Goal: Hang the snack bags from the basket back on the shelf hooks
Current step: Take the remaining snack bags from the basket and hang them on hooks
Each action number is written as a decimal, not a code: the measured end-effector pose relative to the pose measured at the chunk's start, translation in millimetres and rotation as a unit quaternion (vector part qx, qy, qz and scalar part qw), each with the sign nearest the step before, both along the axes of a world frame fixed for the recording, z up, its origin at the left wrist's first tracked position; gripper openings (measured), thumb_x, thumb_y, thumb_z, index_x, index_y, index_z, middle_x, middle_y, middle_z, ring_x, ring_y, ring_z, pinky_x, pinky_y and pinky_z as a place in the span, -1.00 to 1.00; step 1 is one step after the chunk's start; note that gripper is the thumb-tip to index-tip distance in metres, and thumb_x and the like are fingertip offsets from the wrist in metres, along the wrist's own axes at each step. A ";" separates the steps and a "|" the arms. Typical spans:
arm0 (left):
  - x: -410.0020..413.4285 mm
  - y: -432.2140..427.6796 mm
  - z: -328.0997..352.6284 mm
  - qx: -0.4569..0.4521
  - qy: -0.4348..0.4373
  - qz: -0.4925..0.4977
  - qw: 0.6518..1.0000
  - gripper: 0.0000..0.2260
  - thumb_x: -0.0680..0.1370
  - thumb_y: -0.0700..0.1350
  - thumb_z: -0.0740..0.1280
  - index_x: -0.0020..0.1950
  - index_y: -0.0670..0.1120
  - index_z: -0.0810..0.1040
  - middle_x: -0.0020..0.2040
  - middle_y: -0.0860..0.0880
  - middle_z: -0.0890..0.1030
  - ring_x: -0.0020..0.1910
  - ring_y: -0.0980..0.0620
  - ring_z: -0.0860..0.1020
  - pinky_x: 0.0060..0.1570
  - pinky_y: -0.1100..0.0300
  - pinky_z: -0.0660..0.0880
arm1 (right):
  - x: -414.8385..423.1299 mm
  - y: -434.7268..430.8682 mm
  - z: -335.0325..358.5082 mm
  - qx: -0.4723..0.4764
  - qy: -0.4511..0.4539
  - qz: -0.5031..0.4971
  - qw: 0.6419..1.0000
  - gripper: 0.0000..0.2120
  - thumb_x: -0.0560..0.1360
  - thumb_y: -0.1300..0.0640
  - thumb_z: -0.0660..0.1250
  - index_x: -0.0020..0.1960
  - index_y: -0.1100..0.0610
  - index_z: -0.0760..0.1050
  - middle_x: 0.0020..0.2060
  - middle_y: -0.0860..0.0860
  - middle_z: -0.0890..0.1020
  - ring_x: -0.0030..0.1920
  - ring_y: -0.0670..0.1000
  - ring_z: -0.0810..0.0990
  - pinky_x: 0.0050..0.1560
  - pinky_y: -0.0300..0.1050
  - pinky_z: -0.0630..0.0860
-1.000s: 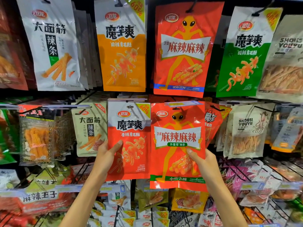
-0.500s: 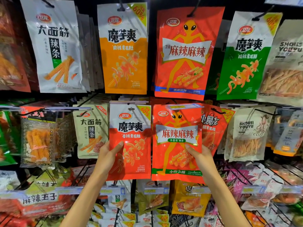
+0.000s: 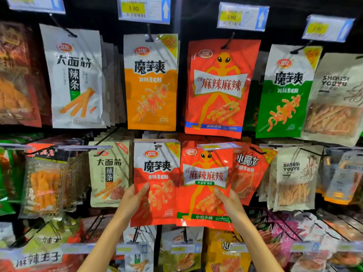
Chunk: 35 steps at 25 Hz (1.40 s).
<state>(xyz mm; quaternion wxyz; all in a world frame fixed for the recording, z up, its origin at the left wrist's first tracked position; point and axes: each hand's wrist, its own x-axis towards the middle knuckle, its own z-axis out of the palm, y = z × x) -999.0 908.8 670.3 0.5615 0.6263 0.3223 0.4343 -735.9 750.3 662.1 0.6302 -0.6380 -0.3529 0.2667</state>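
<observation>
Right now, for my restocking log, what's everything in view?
small konjac bag: one, red and white, middle row
small alien bag: one, red, middle row
large alien bag: one, red, upper row centre
orange konjac bag: one, orange and white, upper row
green konjac bag: one, green and white, upper row
other snack bags: many, mixed, around
top price tags: four, blue and yellow, above hooks
left hand: one, gripping small konjac bag
right hand: one, gripping small alien bag
</observation>
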 end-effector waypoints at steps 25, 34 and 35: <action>-9.0 -68.8 47.1 0.454 0.515 0.107 0.719 -0.63 0.40 -0.05 0.37 0.18 -0.12 0.56 0.02 -0.13 0.60 0.09 -0.23 0.54 -0.05 -0.10 0.54 | 11.2 -97.7 43.1 -0.299 -0.469 -0.074 0.828 -0.52 0.57 -0.15 0.24 0.42 0.03 0.35 0.28 0.09 0.51 0.25 0.16 0.50 0.17 0.10 0.51; 103.1 -185.9 87.0 0.490 0.595 -0.019 0.636 -0.51 0.60 0.20 0.18 0.44 -0.03 0.31 0.40 -0.13 0.38 0.40 -0.19 0.31 0.29 -0.09 0.32 | 56.7 -234.1 83.4 -0.422 -0.548 -0.112 0.713 -0.42 0.59 -0.22 0.19 0.50 0.05 0.25 0.44 0.11 0.32 0.44 0.20 0.29 0.34 0.17 0.36; 117.4 -201.1 88.0 0.501 0.588 -0.024 0.635 -0.50 0.59 0.20 0.19 0.44 -0.03 0.31 0.39 -0.13 0.39 0.40 -0.19 0.31 0.29 -0.09 0.32 | 64.9 -255.3 84.7 -0.432 -0.539 -0.113 0.714 -0.42 0.60 -0.22 0.19 0.51 0.05 0.24 0.45 0.11 0.31 0.45 0.20 0.27 0.36 0.18 0.34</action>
